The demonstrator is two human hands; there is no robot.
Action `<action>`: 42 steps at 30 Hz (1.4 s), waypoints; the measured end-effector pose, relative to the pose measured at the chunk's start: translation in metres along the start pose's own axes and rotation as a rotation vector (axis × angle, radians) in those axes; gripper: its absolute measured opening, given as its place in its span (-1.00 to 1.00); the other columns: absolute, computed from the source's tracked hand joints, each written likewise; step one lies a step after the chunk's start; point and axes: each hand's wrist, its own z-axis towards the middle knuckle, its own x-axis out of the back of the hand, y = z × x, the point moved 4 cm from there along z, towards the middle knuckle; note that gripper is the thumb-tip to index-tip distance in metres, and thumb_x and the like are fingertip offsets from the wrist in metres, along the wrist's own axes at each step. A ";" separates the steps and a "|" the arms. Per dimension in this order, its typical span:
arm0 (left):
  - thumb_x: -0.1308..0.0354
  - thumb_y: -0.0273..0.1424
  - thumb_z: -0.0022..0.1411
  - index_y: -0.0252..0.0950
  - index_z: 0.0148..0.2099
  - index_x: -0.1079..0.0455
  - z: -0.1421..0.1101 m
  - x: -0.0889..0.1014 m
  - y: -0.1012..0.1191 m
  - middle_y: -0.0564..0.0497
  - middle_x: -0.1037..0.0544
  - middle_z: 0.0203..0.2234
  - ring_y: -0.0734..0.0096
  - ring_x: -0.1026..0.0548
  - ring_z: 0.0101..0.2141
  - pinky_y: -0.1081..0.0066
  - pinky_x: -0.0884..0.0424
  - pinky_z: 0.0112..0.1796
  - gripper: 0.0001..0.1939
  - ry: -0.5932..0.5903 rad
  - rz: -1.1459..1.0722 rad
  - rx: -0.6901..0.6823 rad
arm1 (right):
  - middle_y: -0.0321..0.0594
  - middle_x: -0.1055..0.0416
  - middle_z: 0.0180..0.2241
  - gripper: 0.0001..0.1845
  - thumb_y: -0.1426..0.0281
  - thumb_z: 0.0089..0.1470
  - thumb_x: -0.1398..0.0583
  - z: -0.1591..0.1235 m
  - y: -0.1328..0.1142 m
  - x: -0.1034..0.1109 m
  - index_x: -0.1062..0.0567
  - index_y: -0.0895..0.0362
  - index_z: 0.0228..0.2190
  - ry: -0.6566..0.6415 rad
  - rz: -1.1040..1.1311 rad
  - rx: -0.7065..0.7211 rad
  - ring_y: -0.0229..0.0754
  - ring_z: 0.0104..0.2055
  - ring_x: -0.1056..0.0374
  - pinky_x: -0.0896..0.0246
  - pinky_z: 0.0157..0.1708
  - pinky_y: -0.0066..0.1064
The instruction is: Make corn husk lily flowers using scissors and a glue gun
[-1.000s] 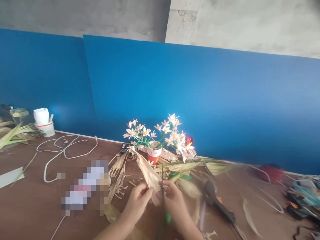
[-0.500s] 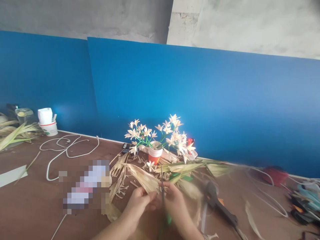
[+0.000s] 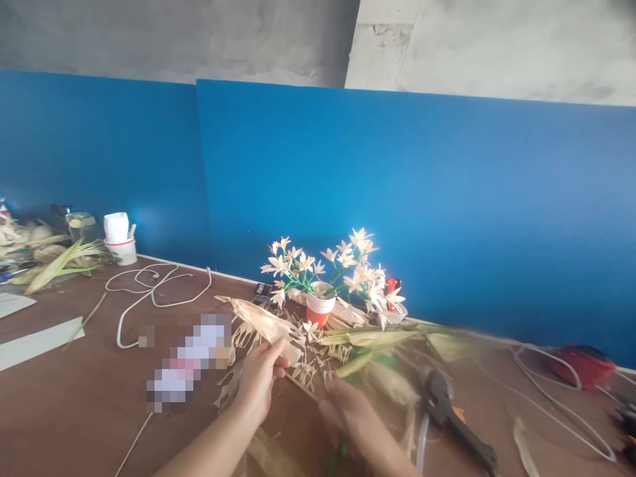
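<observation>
My left hand is closed, pinching a pale dried corn husk between thumb and fingers, its pointed end toward the upper left. My right hand, somewhat blurred, is wrapped round scissors with a green handle. Their dark blades point away from me, apart from the husk and to its right. Just beyond the hands stands a red-and-white paper cup holding cream husk flowers on green stems. Cut husk scraps lie under and between my hands.
A black glue gun lies right of my right hand, near green-yellow husks. White cable loops across the left side. A white cup and a red object stand along the blue panel.
My left hand has moved left with the husk, which now tilts further left. My right hand and the scissors have drawn away from it. The view has turned slightly left.
</observation>
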 end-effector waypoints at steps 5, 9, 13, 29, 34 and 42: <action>-0.35 -0.23 -0.12 -0.39 -0.35 -0.48 -0.006 -0.002 -0.003 0.10 -0.47 -0.69 0.59 -0.36 -0.64 0.58 -0.21 -0.56 -0.67 -0.002 -0.009 0.056 | -0.47 -0.24 -0.73 -0.57 0.03 -0.16 -0.23 -0.009 -0.011 -0.011 -0.33 0.14 -0.43 -0.109 -0.034 -0.003 -0.46 -0.78 0.01 0.28 -0.82 -0.62; -0.35 -0.27 -0.11 -0.39 -0.37 -0.49 -0.013 -0.007 -0.006 0.11 -0.44 -0.70 0.58 -0.37 -0.63 0.59 -0.22 -0.57 -0.70 -0.056 -0.017 0.071 | -0.48 -0.24 -0.73 -0.57 0.05 -0.16 -0.23 -0.009 -0.013 -0.012 -0.32 0.14 -0.41 -0.106 -0.018 0.009 -0.46 -0.78 0.02 0.27 -0.82 -0.61; -0.38 -0.31 -0.16 -0.38 -0.44 -0.47 -0.016 -0.011 -0.007 0.13 -0.41 -0.69 0.59 -0.40 -0.61 0.62 -0.24 -0.60 -0.74 -0.094 -0.047 0.063 | -0.51 -0.21 -0.74 -0.53 0.02 -0.20 -0.25 -0.001 0.000 -0.010 -0.33 0.13 -0.40 -0.085 0.020 0.022 -0.47 -0.81 0.06 0.28 -0.83 -0.60; -0.38 -0.38 -0.14 -0.38 -0.50 -0.43 -0.015 -0.011 -0.007 0.12 -0.42 -0.69 0.56 -0.45 -0.61 0.64 -0.39 -0.58 -0.79 -0.063 -0.092 0.068 | -0.49 -0.22 -0.74 -0.44 -0.07 -0.24 -0.26 -0.001 0.001 -0.011 -0.33 0.13 -0.39 -0.097 0.051 0.031 -0.47 -0.79 0.05 0.27 -0.82 -0.61; -0.40 -0.36 -0.16 -0.38 -0.50 -0.44 -0.017 -0.012 -0.007 0.11 -0.42 -0.69 0.56 -0.46 -0.60 0.64 -0.41 -0.57 -0.77 -0.080 -0.097 0.069 | -0.50 -0.18 -0.72 -0.43 -0.08 -0.28 -0.28 0.004 0.009 -0.012 -0.33 0.12 -0.42 -0.060 0.101 0.077 -0.46 -0.78 0.03 0.18 -0.80 -0.59; -0.41 -0.37 -0.16 -0.39 -0.48 -0.46 -0.015 -0.012 -0.008 0.11 -0.43 -0.68 0.56 -0.47 -0.60 0.64 -0.42 -0.57 -0.77 -0.092 -0.111 0.074 | -0.51 -0.11 -0.75 -0.44 -0.09 -0.26 -0.27 0.004 0.005 -0.010 -0.35 0.13 -0.46 -0.072 0.080 0.100 -0.44 -0.76 0.03 0.17 -0.78 -0.57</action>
